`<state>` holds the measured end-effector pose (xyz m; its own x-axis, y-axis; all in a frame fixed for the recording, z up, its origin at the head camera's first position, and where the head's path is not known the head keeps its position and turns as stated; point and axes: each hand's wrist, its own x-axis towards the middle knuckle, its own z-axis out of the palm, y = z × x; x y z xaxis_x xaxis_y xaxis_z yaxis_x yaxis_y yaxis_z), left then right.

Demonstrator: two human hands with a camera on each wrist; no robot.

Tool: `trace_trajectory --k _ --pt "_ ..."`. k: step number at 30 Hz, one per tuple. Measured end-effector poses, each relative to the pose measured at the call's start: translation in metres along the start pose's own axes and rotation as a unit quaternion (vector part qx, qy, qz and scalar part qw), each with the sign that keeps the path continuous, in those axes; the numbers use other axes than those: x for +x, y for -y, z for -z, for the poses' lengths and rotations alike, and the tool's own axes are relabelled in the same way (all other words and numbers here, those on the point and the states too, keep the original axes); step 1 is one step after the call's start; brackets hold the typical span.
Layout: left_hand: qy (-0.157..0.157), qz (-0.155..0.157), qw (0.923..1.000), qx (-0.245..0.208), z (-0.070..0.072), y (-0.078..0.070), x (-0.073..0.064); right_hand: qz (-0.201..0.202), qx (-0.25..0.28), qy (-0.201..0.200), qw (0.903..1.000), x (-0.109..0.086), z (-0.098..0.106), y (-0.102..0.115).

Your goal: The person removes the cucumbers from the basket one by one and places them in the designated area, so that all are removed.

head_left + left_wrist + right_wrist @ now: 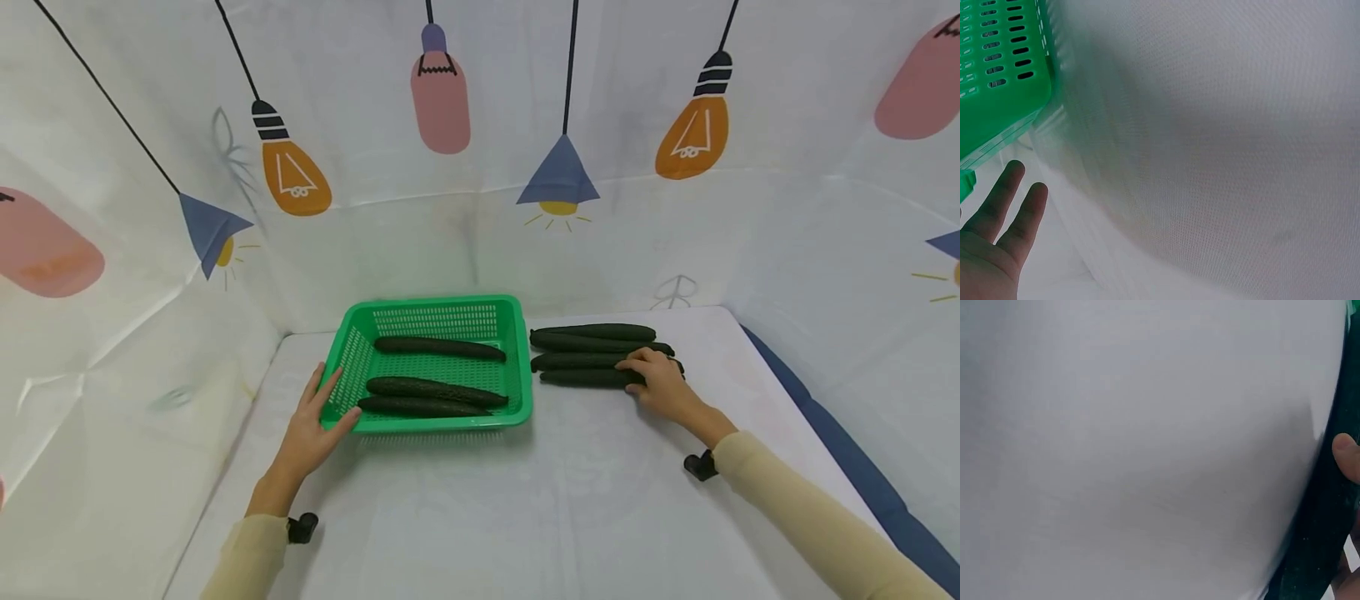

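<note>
My left hand [306,437] is spread at the near left corner of a green plastic basket [442,424], fingers along its left side and thumb at the front rim. The left wrist view shows two straight fingers [1025,222] just below the basket's slotted wall. Three dark green cucumbers [438,389] lie lengthwise inside. Right of the basket, several more cucumbers [573,361] lie side by side on the white table. My right hand [663,390] grips the right end of the nearest cucumber [581,378], the thumb [1346,453] against its near side.
The white-covered table [465,517] extends in front of the basket. A white sheet [480,233] printed with lamps and bulbs hangs close behind and on both sides. Dark blue material [847,454] runs along the table's right edge. Each wrist bears a small black device [701,465].
</note>
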<state>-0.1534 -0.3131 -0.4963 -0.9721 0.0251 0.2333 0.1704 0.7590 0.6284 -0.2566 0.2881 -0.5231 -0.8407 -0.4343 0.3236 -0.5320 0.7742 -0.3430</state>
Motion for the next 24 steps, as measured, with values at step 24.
trace_trajectory --k 24 --pt "0.009 0.006 0.9999 0.004 0.002 -0.003 0.001 -0.024 0.062 0.015 0.9977 0.01 0.01 0.009"
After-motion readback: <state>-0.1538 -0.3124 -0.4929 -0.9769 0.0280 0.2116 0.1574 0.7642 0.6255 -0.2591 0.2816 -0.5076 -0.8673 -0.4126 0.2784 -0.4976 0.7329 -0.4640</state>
